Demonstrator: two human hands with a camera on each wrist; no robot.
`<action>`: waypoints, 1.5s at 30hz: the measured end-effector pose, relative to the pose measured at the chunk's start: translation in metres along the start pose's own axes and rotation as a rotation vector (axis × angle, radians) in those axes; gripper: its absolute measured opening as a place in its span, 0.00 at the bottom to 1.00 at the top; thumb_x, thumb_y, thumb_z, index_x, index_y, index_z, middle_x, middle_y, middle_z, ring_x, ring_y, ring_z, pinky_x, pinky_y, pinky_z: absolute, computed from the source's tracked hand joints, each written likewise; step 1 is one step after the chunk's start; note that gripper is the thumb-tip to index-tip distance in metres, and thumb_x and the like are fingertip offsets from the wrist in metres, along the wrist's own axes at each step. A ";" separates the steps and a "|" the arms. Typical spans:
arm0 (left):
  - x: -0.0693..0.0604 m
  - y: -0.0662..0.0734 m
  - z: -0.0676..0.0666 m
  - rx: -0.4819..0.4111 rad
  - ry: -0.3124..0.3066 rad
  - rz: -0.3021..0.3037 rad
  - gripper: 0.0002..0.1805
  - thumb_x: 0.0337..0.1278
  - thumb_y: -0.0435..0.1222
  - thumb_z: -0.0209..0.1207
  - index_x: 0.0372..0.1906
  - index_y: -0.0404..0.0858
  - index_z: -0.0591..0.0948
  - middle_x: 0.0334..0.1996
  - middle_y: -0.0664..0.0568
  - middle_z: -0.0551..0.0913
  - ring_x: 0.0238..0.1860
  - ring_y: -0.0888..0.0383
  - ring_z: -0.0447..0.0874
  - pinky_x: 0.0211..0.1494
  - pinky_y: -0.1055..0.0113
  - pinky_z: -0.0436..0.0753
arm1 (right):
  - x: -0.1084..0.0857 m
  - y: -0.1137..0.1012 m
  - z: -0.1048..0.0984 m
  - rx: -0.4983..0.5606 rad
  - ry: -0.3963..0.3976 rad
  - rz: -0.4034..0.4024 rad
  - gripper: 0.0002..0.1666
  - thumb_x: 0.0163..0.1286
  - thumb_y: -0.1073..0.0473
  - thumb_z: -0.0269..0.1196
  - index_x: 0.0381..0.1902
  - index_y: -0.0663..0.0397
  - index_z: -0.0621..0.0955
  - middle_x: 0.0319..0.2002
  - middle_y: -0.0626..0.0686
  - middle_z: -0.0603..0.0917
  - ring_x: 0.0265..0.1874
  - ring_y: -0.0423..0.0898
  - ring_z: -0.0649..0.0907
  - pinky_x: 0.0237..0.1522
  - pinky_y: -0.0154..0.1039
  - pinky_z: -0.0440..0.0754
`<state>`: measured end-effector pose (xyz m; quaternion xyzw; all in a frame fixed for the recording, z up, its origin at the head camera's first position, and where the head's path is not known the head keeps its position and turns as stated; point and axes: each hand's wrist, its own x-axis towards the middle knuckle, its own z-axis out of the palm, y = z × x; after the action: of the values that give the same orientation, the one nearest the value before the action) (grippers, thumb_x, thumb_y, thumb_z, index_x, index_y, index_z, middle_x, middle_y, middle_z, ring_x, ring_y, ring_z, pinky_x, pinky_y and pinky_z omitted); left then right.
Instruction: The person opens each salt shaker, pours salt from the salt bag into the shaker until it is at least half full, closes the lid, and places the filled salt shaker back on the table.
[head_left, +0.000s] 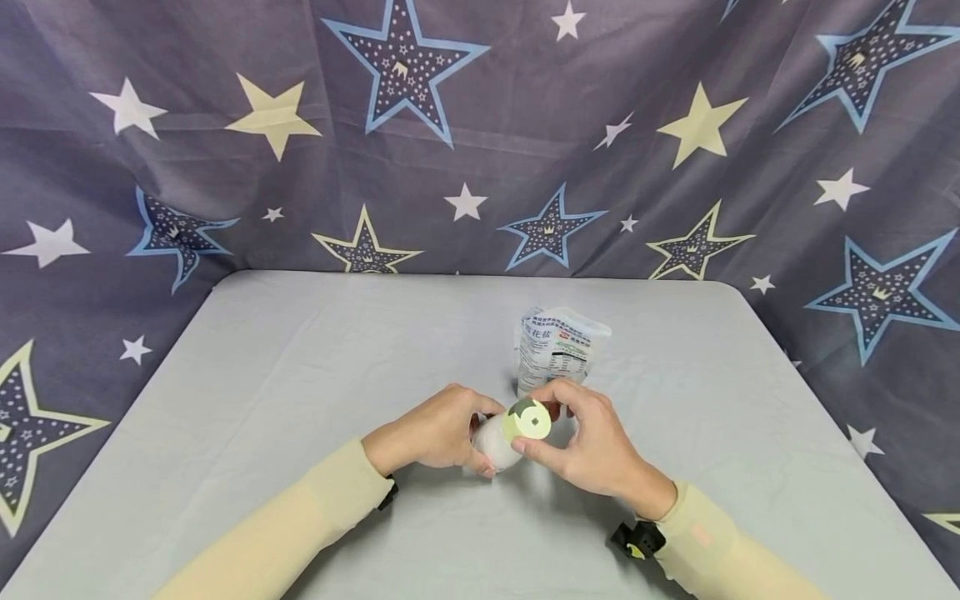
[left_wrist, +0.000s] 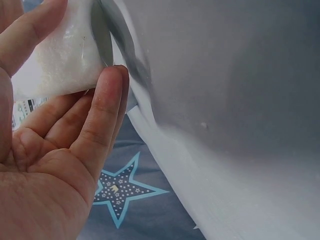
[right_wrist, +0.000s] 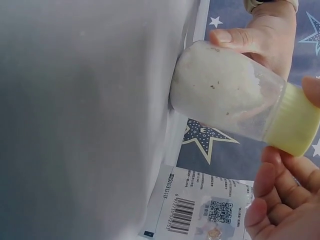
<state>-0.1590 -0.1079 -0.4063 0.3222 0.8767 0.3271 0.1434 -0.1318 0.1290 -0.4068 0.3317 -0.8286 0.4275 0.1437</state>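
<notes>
A clear seasoning jar (right_wrist: 220, 90) with white grains inside rests its bottom on the table, tilted. My left hand (head_left: 446, 429) holds the jar's body (head_left: 491, 443) between thumb and fingers. The pale yellow lid (right_wrist: 294, 120) sits on the jar's top, and my right hand (head_left: 592, 437) pinches it between thumb and fingertips. From the left wrist, the white-filled jar (left_wrist: 65, 55) shows between my thumb and fingers. Just behind the right hand stands a printed salt bag (head_left: 558, 346), its barcode side facing the right wrist camera; its lower part is partly hidden.
A grey-white cloth covers the table (head_left: 300, 367). Dark curtains (head_left: 510, 158) with a star pattern hang behind it and along both sides. A black wrist device (head_left: 639, 540) is strapped at my right sleeve.
</notes>
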 end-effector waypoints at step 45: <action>0.000 -0.002 -0.001 0.008 -0.004 0.005 0.34 0.34 0.40 0.85 0.54 0.43 0.87 0.33 0.62 0.83 0.30 0.63 0.78 0.34 0.69 0.79 | 0.001 0.003 -0.002 -0.018 -0.082 -0.049 0.34 0.52 0.55 0.80 0.58 0.47 0.82 0.50 0.44 0.85 0.40 0.40 0.79 0.40 0.41 0.79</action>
<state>-0.1602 -0.1092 -0.4067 0.3257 0.8769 0.3233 0.1431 -0.1349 0.1316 -0.4073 0.3677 -0.8293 0.4025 0.1231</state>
